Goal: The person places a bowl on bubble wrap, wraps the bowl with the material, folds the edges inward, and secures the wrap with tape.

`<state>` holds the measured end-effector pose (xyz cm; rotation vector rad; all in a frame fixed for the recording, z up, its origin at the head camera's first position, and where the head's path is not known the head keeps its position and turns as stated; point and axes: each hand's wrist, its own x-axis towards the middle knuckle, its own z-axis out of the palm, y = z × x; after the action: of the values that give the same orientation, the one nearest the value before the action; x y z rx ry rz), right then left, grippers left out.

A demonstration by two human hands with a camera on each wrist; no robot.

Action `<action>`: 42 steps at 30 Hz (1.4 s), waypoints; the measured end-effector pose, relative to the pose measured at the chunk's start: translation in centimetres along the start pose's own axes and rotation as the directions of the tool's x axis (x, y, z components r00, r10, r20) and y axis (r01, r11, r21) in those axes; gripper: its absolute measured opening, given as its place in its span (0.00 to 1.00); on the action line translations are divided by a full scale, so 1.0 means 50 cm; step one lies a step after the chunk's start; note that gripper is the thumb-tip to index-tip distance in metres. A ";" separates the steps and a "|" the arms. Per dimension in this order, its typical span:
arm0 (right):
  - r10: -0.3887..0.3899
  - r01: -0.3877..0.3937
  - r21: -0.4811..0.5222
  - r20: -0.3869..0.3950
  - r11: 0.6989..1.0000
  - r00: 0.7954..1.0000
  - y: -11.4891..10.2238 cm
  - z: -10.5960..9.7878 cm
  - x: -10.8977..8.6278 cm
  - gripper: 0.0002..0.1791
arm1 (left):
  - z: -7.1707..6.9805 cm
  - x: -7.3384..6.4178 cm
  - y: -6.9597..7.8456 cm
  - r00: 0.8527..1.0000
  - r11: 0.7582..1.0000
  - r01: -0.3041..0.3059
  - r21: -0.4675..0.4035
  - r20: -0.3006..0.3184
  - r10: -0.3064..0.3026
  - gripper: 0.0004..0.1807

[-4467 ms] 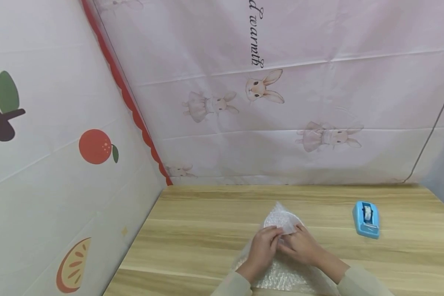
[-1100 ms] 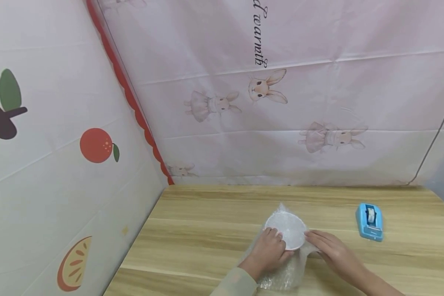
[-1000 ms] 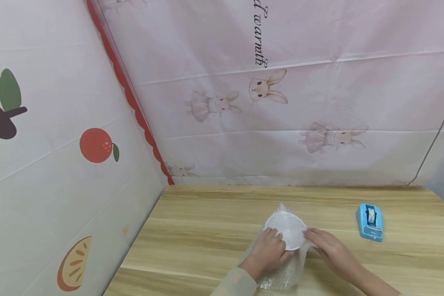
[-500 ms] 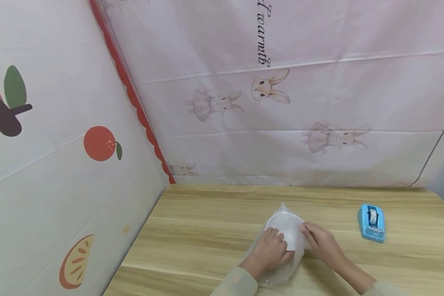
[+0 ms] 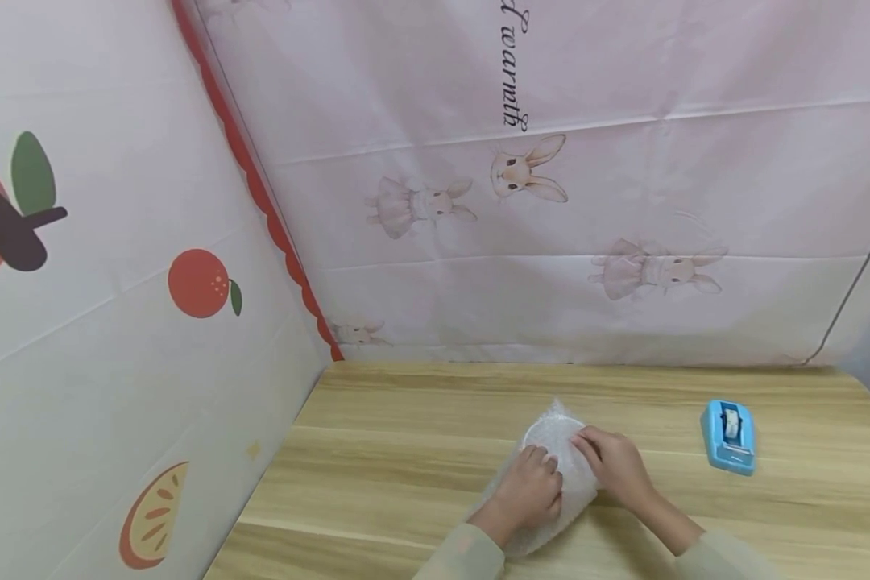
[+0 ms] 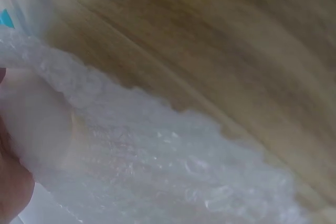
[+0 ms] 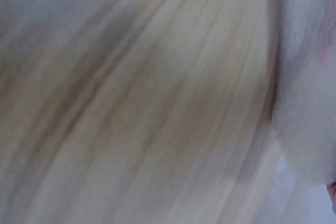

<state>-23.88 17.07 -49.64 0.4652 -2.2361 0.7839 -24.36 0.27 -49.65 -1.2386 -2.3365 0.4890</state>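
Observation:
A white round-rimmed vessel, its far rim showing as a thin arc, lies inside bubble wrap on the wooden table. My left hand curls its fingers over the near left rim, holding vessel and wrap together. At the upper right, my right hand pinches the edge of the wrap and draws it across the mouth. In the left wrist view, bubble wrap spreads around a smooth white surface. The right wrist view catches the wrapped side at its edge. Most of the vessel is hidden by wrap and hands.
A blue tape dispenser with a roll of tape stands to the right on the wooden table. A rabbit-print cloth hangs behind, and a fruit-print cloth covers the left wall.
My right hand has moved from the right side up and leftward, bringing the wrap over the round mouth that was exposed a second ago. My left hand has stayed at the rim.

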 end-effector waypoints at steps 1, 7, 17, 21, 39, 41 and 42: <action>-0.011 0.011 -0.032 0.010 0.999 1.000 -0.001 0.002 0.001 0.08 | 0.000 -0.001 -0.001 1.000 1.000 -0.003 0.000 -0.001 0.003 0.13; -0.017 0.038 -0.213 0.098 0.976 0.995 -0.008 0.012 0.010 0.08 | -0.006 -0.006 -0.007 1.000 1.000 -0.021 -0.021 -0.010 0.020 0.12; 0.076 -0.016 -0.288 0.197 0.957 0.977 -0.028 0.013 0.017 0.13 | -0.010 -0.004 -0.028 0.987 0.670 0.100 -0.736 -0.011 -0.159 0.13; 0.065 0.001 -0.308 0.205 0.951 0.977 -0.028 0.013 0.017 0.13 | -0.006 -0.005 -0.027 0.969 0.470 0.130 -0.873 0.011 -0.247 0.15; 0.089 -0.010 -0.263 0.289 0.965 0.953 -0.005 0.009 0.027 0.13 | -0.013 -0.008 -0.026 0.942 0.311 0.259 -0.914 0.168 -0.292 0.05; 0.080 0.000 -0.266 0.292 0.964 0.953 -0.004 0.010 0.027 0.14 | -0.014 -0.009 -0.027 0.944 0.318 0.257 -0.913 0.166 -0.286 0.05; 0.076 0.005 -0.269 0.291 0.963 0.954 -0.004 0.010 0.027 0.13 | -0.014 -0.010 -0.028 0.945 0.320 0.255 -0.912 0.165 -0.283 0.05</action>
<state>-24.96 16.46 -48.86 0.4352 -2.5927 0.4387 -24.67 -0.81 -48.46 -1.1267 -2.7480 -1.1906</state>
